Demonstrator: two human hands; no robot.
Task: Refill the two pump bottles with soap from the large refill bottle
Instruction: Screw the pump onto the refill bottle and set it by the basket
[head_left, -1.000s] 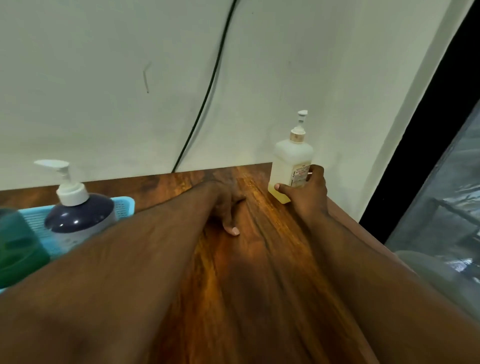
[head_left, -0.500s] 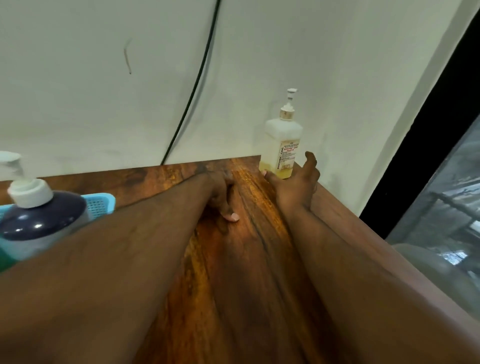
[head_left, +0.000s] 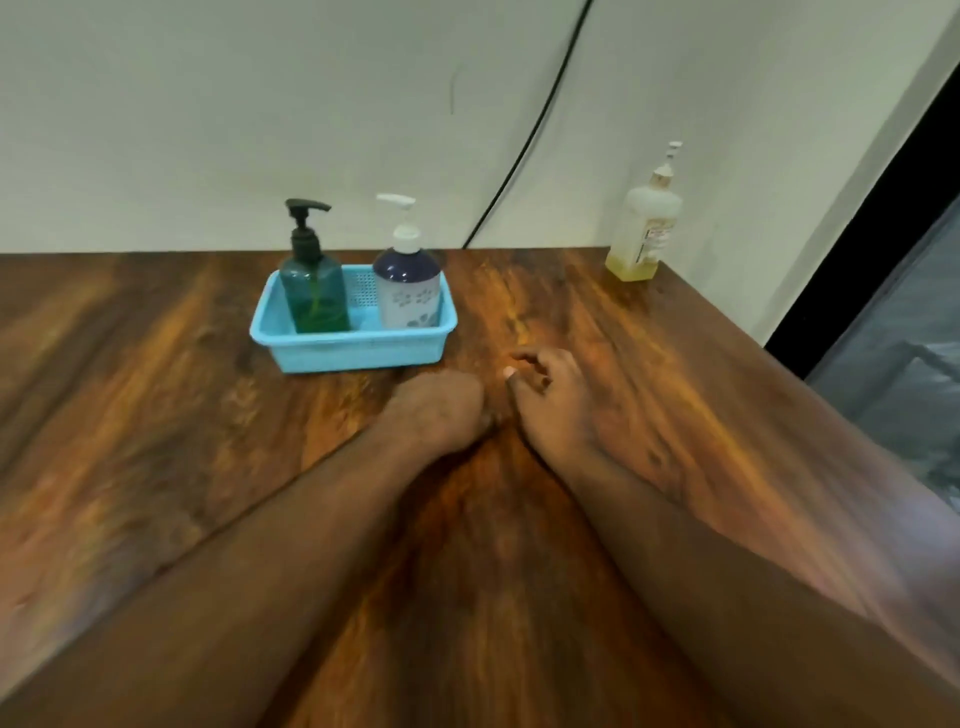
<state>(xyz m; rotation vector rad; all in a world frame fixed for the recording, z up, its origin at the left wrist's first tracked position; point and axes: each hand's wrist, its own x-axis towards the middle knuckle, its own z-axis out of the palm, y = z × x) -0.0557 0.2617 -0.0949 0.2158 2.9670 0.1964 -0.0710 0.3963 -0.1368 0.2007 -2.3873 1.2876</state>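
Observation:
A green pump bottle (head_left: 314, 291) with a black pump and a white-and-navy pump bottle (head_left: 407, 283) stand upright in a blue basket (head_left: 358, 351) near the back of the wooden table. A pale refill bottle (head_left: 645, 228) with a little yellow liquid at its bottom stands at the table's back right corner. My left hand (head_left: 439, 410) rests on the table in front of the basket, fingers curled under, holding nothing. My right hand (head_left: 545, 395) rests beside it, fingers loosely curled and empty. Both hands are well away from the refill bottle.
The wooden table (head_left: 156, 415) runs left and forward. A black cable (head_left: 530, 135) hangs down the white wall behind it. The table's right edge borders a dark frame and a grey covered area (head_left: 893, 338).
My right hand let go of the refill bottle at the corner and drew back toward me. My left hand also pulled back. The view swung left, showing both pump bottles in the basket.

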